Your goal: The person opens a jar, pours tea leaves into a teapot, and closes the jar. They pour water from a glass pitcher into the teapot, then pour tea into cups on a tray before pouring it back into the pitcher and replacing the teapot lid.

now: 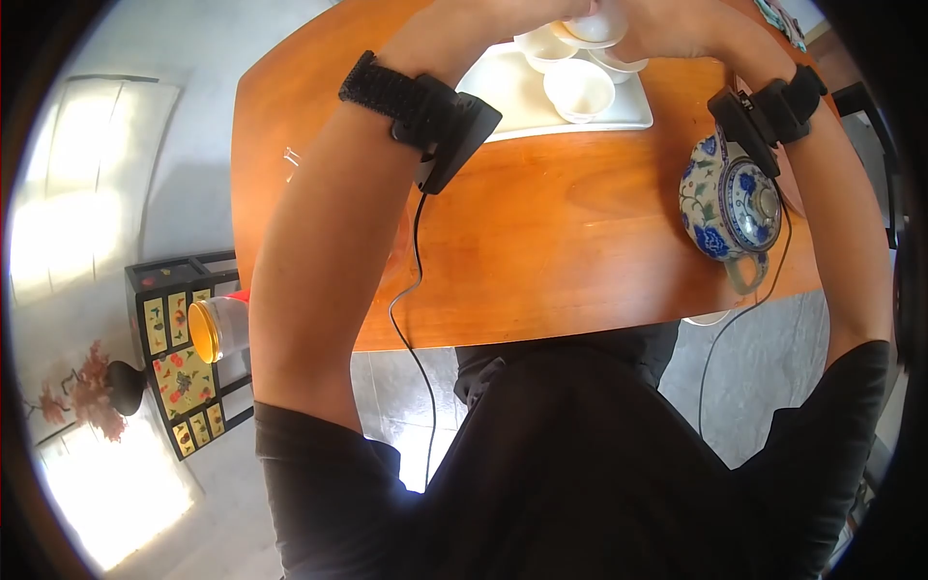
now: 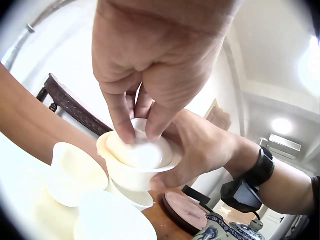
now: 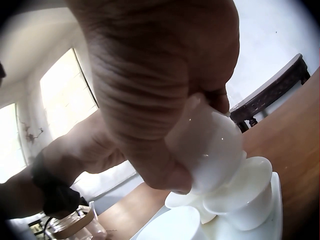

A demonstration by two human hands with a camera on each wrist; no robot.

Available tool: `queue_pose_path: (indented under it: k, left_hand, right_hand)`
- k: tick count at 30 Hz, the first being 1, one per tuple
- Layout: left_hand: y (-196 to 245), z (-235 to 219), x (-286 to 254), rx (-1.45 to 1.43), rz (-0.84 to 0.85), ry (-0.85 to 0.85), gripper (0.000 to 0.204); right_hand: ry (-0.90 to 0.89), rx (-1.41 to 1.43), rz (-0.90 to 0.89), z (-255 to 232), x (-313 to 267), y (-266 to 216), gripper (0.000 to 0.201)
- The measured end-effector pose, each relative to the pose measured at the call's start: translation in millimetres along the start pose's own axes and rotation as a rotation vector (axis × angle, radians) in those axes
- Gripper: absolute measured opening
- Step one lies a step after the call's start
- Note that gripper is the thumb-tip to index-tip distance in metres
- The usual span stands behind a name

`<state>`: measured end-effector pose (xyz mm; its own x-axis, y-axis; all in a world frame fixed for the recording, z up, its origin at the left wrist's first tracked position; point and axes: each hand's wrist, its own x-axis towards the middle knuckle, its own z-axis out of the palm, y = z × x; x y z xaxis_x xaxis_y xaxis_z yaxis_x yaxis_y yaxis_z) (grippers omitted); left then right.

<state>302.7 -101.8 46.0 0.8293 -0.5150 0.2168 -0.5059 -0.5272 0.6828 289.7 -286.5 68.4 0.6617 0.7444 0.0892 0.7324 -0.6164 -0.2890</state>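
Observation:
Between both hands is a white lidded tea bowl [image 2: 132,175], held above white cups on a tray. The left hand [image 2: 155,60] pinches the knob of its white lid [image 2: 145,152], which sits down inside the flared rim. The right hand [image 2: 202,142] grips the bowl at its side, thumb near the rim. In the right wrist view the bowl [image 3: 212,145] hangs close over a white cup [image 3: 240,195]. Several white cups stand below, one cup [image 1: 580,92] nearest the body. At the head view's top edge both hands are partly cut off.
Under the cups lies a white tray [image 1: 527,116]. A blue-and-white teapot [image 1: 710,208] stands at the right on the wooden table [image 1: 541,222], near a round pinkish board [image 2: 185,212]. Black cables [image 1: 418,261] run down from both wrist cameras. A dark carved chair back [image 2: 75,105] stands beyond the table.

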Motion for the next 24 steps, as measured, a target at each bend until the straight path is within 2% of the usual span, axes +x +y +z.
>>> queue_pose_path:
  k: [4,6,9,19,21,24]
  left_hand:
    - [1,0,-1,0.030,-0.015,-0.010,0.020]
    - [1,-1,-1,0.055,-0.020,-0.008,0.020]
    - [0,-1,-1,0.095,0.000,0.002,0.021]
    - [-5,0,-3,-0.040,-0.024,-0.025,0.018]
    - [-3,-1,-4,-0.071,-0.042,-0.046,0.016]
    - [-4,-1,-4,-0.069,-0.033,-0.027,0.014]
  right_hand:
    - [0.015,0.008,-0.007,3,2,2,0.051]
    - [-0.097,-0.097,0.061,1,4,1,0.043]
    - [-0.090,-0.092,0.058,-1,4,0,0.038]
    - [-0.153,-0.063,0.071,-2,10,7,0.044]
    - [-0.245,-0.077,0.137,-5,12,6,0.042]
    - [-0.280,-0.069,0.121,-13,11,-2,0.039]
